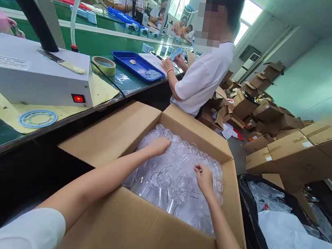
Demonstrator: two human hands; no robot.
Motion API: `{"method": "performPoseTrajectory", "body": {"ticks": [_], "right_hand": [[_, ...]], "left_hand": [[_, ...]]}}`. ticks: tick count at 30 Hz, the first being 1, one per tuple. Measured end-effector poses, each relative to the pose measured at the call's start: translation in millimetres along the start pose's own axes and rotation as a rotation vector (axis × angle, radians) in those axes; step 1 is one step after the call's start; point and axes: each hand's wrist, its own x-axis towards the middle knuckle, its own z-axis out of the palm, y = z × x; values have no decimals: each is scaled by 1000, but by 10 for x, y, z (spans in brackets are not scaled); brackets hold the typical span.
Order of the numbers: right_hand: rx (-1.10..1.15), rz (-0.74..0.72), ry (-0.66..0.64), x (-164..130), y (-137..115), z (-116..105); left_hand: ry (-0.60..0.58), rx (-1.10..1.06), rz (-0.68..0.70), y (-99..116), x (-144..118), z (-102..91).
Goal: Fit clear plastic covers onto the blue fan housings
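Left hand (159, 145): inside the open cardboard box (139, 228), at the far left part of its contents. Fingers (166, 142) curled down and closed into the pile of clear plastic parts (177, 175); palm turned down; whether one particular part is gripped: cannot tell, fingertips buried among the pieces.

Right hand (204, 178): also inside the box, toward the right part of the pile, well apart from the left hand. Thumb and forefinger pinched together on the rim of one clear plastic part; remaining fingers loosely bent, resting on the pile.

Clear plastic parts: round, transparent, ribbed pieces, heaped loosely, filling the box to just below the flaps. Box standing on the floor, just beside the front edge of the desk (60, 126), all flaps folded outward.

On the desk, left of the box: grey machine housing (36, 77) with a lit red switch (78, 98); a knife (62, 62) lying flat on top of the housing; a roll of tape (104, 65) behind it; a pale blue ring (38, 118) lying flat on a yellow sheet (102, 91) near the desk edge.

Farther along the desk: blue tray (137, 66), and a seated person in a white shirt (203, 78) with both hands at the desk edge.

Right of the box: black bag (248, 218) holding white and clear plastic film, touching the box wall; stacked cardboard cartons (304, 148) beyond it; smaller cartons scattered over the floor behind.
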Motion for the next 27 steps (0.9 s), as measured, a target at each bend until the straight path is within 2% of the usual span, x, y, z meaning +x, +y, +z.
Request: {"method": "performPoseTrajectory", "body": {"ticks": [3, 7, 12, 15, 18, 22, 24, 27], "right_hand": [[148, -90, -49, -108, 47, -304], [302, -94, -174, -42, 134, -562], [419, -30, -255, 206, 186, -483], [458, -1, -313, 260, 183, -391], [513, 2, -332, 283, 176, -385], [546, 18, -309, 347, 187, -461], [561, 27, -274, 384, 204, -517], [582, 53, -182, 456, 252, -613]], "left_hand": [[62, -120, 48, 68, 33, -127], [102, -287, 136, 133, 8, -259], [77, -357, 204, 168, -86, -301], [81, -380, 182, 182, -99, -342], [151, -366, 78, 147, -73, -429], [236, -195, -172, 38, -71, -509], [222, -78, -284, -5, -97, -487], [130, 63, -398, -39, -131, -383]]}}
